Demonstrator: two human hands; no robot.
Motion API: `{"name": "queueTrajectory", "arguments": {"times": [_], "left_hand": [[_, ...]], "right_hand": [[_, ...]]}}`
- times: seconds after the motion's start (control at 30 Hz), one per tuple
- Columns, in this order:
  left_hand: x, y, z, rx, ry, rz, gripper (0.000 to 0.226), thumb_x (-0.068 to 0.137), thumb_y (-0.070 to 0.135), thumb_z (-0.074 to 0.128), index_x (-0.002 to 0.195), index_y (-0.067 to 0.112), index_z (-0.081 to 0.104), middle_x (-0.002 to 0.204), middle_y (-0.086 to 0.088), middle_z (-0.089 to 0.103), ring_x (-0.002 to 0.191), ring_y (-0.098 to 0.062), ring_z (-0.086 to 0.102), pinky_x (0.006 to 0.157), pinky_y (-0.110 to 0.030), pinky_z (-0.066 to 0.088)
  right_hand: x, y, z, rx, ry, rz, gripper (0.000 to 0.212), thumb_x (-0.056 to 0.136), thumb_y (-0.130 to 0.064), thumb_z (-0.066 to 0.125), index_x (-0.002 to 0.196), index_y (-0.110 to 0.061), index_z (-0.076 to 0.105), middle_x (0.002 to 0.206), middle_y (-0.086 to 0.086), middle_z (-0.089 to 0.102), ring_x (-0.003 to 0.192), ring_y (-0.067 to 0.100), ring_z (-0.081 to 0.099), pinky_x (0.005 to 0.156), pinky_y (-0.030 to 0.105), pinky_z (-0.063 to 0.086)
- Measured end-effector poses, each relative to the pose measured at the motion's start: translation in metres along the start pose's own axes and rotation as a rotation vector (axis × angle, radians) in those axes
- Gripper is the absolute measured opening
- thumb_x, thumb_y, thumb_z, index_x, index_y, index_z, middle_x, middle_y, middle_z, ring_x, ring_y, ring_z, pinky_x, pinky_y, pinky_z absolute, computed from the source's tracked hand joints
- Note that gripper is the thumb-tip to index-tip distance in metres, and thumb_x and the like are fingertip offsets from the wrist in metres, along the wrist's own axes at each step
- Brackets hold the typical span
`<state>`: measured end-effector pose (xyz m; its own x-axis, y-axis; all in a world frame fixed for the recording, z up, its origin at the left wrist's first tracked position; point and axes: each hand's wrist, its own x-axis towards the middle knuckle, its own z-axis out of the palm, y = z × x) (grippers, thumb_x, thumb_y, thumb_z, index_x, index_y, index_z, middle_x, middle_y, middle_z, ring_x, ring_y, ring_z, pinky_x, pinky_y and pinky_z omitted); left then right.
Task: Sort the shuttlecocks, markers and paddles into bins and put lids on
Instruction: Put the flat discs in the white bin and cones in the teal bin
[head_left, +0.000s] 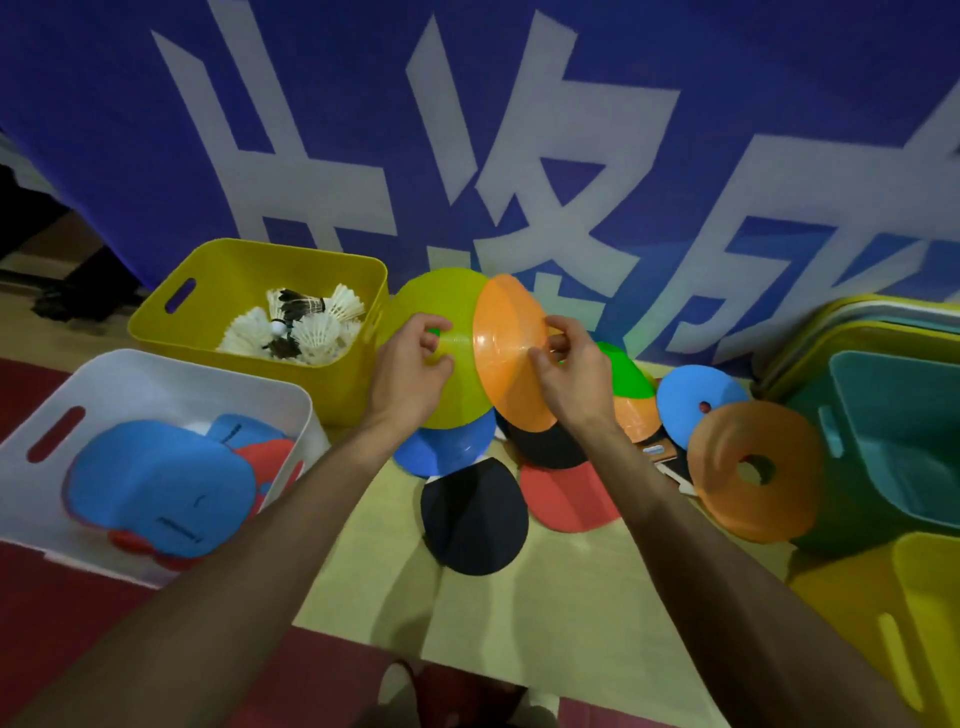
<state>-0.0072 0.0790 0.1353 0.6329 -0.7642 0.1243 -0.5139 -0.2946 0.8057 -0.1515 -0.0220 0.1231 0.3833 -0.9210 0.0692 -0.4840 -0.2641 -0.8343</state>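
Clearly we pinch the yellow-green marker (457, 353) in our left hand (410, 364) and the orange marker (506, 353) in our right hand (569, 364), so loose stacking could drop one among the paddles (472, 514) on the floor.

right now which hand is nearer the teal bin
Right. The right hand holds the orange marker mid-scene, closer to the teal bin at far right. The left hand grips the yellow-green marker farther left.

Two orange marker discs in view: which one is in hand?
The orange disc in the right hand, overlapping the yellow-green disc. The other orange disc leans against the teal bin.
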Motion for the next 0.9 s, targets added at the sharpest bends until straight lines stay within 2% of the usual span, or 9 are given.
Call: {"name": "queueTrajectory", "arguments": {"times": [0.07,0.13,0.37,0.5,0.6,0.73,0.83,0.9], "left_hand": [[0.009,0.015,0.010,-0.015,-0.021,0.044,0.031,0.083,0.005,0.064,0.111,0.017,0.060,0.088,0.001,0.051,0.082,-0.014,0.051,0.073,-0.026,0.043],[0.016,0.034,0.024,-0.026,-0.040,0.090,0.031,0.082,0.005,0.064,0.109,0.019,0.060,0.085,0.003,0.051,0.081,-0.015,0.052,0.075,-0.029,0.044],[0.025,0.109,0.095,-0.034,-0.186,0.263,0.031,0.081,0.003,0.064,0.109,0.015,0.060,0.086,0.002,0.051,0.080,-0.014,0.050,0.073,-0.021,0.039],[0.019,0.148,0.146,-0.025,-0.269,0.347,0.032,0.083,0.006,0.064,0.113,0.018,0.059,0.092,0.002,0.054,0.085,-0.011,0.052,0.073,-0.021,0.040],[0.011,0.172,0.184,-0.043,-0.328,0.377,0.031,0.083,0.005,0.064,0.112,0.017,0.059,0.090,0.001,0.052,0.083,-0.012,0.050,0.074,-0.024,0.044],[0.004,0.198,0.233,-0.061,-0.400,0.404,0.030,0.081,0.003,0.064,0.108,0.018,0.060,0.081,0.005,0.049,0.077,-0.011,0.047,0.070,-0.019,0.039],[0.001,0.214,0.269,-0.067,-0.452,0.398,0.029,0.081,0.003,0.064,0.104,0.019,0.060,0.073,0.010,0.045,0.074,-0.013,0.045,0.075,-0.027,0.041],[0.000,0.224,0.290,-0.076,-0.476,0.401,0.028,0.081,0.001,0.063,0.104,0.017,0.061,0.071,0.010,0.044,0.072,-0.013,0.044,0.075,-0.026,0.040]], "right_hand": [[0.002,-0.003,-0.020,-0.019,0.049,-0.004,0.042,0.092,-0.021,0.058,0.133,-0.015,0.050,0.114,0.006,0.065,0.107,0.021,0.058,0.087,0.029,0.042],[0.006,-0.001,-0.046,-0.051,0.097,-0.005,0.041,0.093,-0.021,0.057,0.133,-0.015,0.050,0.116,0.007,0.064,0.108,0.021,0.058,0.089,0.032,0.043],[0.017,0.034,-0.151,-0.128,0.274,0.059,0.040,0.093,-0.023,0.055,0.131,-0.016,0.049,0.122,0.008,0.063,0.111,0.025,0.058,0.096,0.039,0.045],[0.014,0.067,-0.209,-0.140,0.368,0.121,0.040,0.090,-0.020,0.057,0.129,-0.015,0.051,0.119,0.009,0.065,0.107,0.025,0.061,0.091,0.035,0.045],[0.010,0.094,-0.244,-0.145,0.418,0.180,0.040,0.090,-0.020,0.058,0.129,-0.015,0.051,0.121,0.010,0.065,0.110,0.027,0.060,0.095,0.038,0.045],[0.003,0.128,-0.282,-0.143,0.471,0.281,0.043,0.092,-0.020,0.057,0.133,-0.012,0.048,0.125,0.012,0.062,0.113,0.029,0.059,0.097,0.041,0.045],[-0.001,0.155,-0.306,-0.133,0.500,0.348,0.043,0.092,-0.018,0.055,0.133,-0.011,0.048,0.127,0.013,0.062,0.115,0.031,0.058,0.097,0.042,0.045],[-0.001,0.172,-0.321,-0.133,0.522,0.392,0.042,0.091,-0.017,0.054,0.132,-0.009,0.047,0.126,0.014,0.061,0.115,0.032,0.057,0.096,0.041,0.044]]}}
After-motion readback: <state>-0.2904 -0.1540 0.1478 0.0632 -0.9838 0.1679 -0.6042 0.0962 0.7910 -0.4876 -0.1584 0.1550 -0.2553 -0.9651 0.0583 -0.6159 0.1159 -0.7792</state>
